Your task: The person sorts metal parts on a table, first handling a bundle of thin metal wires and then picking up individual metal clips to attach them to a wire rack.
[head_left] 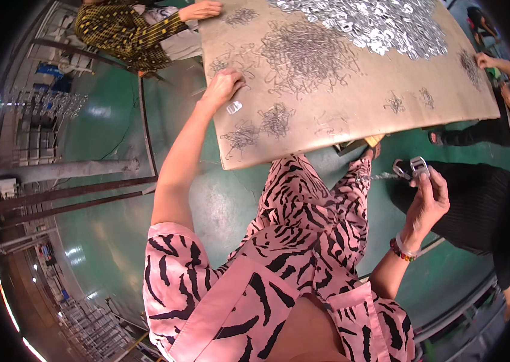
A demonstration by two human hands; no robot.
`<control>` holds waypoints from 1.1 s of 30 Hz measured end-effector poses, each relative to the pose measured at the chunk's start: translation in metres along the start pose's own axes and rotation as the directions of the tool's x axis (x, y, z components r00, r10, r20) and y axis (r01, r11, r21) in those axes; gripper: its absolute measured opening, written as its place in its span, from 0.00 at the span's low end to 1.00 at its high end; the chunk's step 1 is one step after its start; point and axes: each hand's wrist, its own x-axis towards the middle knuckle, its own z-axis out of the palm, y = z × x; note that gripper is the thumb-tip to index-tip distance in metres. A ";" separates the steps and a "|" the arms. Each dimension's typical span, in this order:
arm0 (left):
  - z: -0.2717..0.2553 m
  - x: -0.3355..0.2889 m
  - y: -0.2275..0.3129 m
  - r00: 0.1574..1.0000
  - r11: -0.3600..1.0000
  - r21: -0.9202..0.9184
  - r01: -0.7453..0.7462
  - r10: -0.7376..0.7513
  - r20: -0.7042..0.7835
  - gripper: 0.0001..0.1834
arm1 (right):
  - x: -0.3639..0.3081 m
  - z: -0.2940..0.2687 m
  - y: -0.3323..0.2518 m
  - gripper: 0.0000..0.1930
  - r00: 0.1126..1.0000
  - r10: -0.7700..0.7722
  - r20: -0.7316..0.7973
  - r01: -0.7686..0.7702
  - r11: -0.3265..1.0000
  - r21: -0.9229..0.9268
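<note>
My right hand is raised off the table's right front side, thumb and fingers closed on a silver metal buckle. Just left of it hangs another metal loop, with a strand of linked metal pieces trailing toward my trouser leg. At the table's left edge, my left hand rests with its fingers curled together and pointing down beside thin wire pieces. Whether a wire is between those fingers is hidden. A single flat silver buckle piece lies on the table just below that hand.
A brown-covered table bears a large wire heap, several smaller wire piles and a mound of silver buckle pieces. Another person's hand is at the far left, another's at the right. Someone in black is beside my right hand.
</note>
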 end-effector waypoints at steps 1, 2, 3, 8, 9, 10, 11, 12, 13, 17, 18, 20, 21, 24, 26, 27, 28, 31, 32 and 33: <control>0.004 -0.001 0.002 1.000 1.000 0.000 -0.008 0.008 0.027 0.08 | -0.001 0.000 0.000 0.08 1.000 0.012 0.005 -0.012 1.000 0.009; 0.006 -0.004 0.005 0.999 0.996 0.088 -0.036 0.039 -0.030 0.08 | -0.003 0.000 0.000 0.08 1.000 0.020 -0.019 -0.019 1.000 0.020; 0.007 -0.005 0.007 0.996 0.984 0.171 -0.052 0.062 -0.056 0.08 | -0.004 0.000 0.000 0.08 1.000 0.011 -0.005 -0.011 1.000 0.025; -0.005 0.000 0.037 0.959 0.970 0.008 0.241 -0.237 -0.153 0.07 | -0.006 -0.004 -0.001 0.09 1.000 0.004 0.019 -0.005 0.997 0.077; -0.012 0.005 0.047 0.941 0.979 -0.072 0.193 -0.205 -0.268 0.08 | -0.005 -0.004 -0.002 0.09 0.999 -0.015 0.046 0.011 0.996 0.086; -0.020 0.009 0.057 0.904 0.977 -0.147 0.157 -0.202 -0.377 0.09 | -0.005 -0.005 -0.003 0.09 0.999 -0.015 0.042 0.012 0.997 0.078; -0.028 0.015 0.070 0.907 0.986 -0.138 0.096 -0.143 -0.397 0.09 | -0.004 -0.005 -0.004 0.09 1.000 -0.015 0.023 0.014 0.999 0.046; -0.037 0.022 0.084 0.916 0.985 -0.146 0.097 -0.146 -0.375 0.09 | -0.003 -0.004 -0.005 0.09 1.000 -0.015 0.019 0.014 0.999 0.041; -0.046 0.027 0.097 0.926 0.988 -0.155 0.024 -0.081 -0.370 0.09 | -0.003 -0.004 -0.006 0.09 0.999 -0.022 0.026 0.021 0.999 0.024; -0.080 0.036 0.136 0.996 0.966 -0.259 0.020 -0.043 -0.084 0.09 | -0.003 -0.002 -0.013 0.09 0.998 -0.052 0.031 0.052 0.998 0.022; -0.085 0.033 0.140 0.995 0.970 -0.234 0.072 -0.086 -0.049 0.09 | -0.004 -0.002 -0.014 0.09 0.998 -0.045 0.043 0.045 0.999 0.018; -0.088 0.028 0.144 0.987 0.958 -0.240 -0.158 0.159 -0.015 0.09 | -0.005 -0.004 -0.014 0.09 0.997 -0.062 0.056 0.061 0.998 0.028; -0.086 0.023 0.144 0.983 0.952 -0.246 -0.180 0.185 -0.003 0.09 | -0.006 -0.004 -0.014 0.08 0.996 -0.061 0.063 0.060 0.998 0.021; -0.069 0.006 0.140 0.985 0.958 -0.286 -0.028 0.075 0.156 0.10 | -0.007 -0.008 -0.010 0.08 0.996 -0.045 0.073 0.042 0.998 0.036; -0.054 -0.006 0.138 0.985 0.957 -0.290 0.016 0.035 0.169 0.09 | -0.009 -0.009 -0.007 0.08 0.995 -0.040 0.090 0.037 0.999 0.036; -0.048 -0.009 0.137 0.979 0.955 -0.285 0.078 -0.020 0.202 0.09 | -0.009 -0.008 -0.006 0.08 0.995 -0.035 0.098 0.032 0.999 0.036; -0.042 -0.013 0.136 0.984 0.954 -0.295 0.054 -0.001 0.176 0.09 | -0.009 -0.007 -0.005 0.08 0.994 -0.031 0.107 0.028 0.999 0.035; -0.036 -0.025 0.136 0.955 0.846 -0.451 0.284 -0.293 0.053 0.08 | -0.008 -0.002 -0.007 0.09 0.993 -0.014 0.114 0.012 1.000 0.022; -0.039 -0.029 0.134 0.926 0.842 -0.422 0.336 -0.378 -0.018 0.08 | -0.007 0.000 -0.008 0.09 0.994 -0.019 0.110 0.015 0.999 0.037; -0.044 -0.034 0.133 0.908 0.841 -0.414 0.347 -0.412 -0.075 0.08 | -0.007 0.000 -0.011 0.09 0.996 0.015 0.088 -0.013 1.000 -0.026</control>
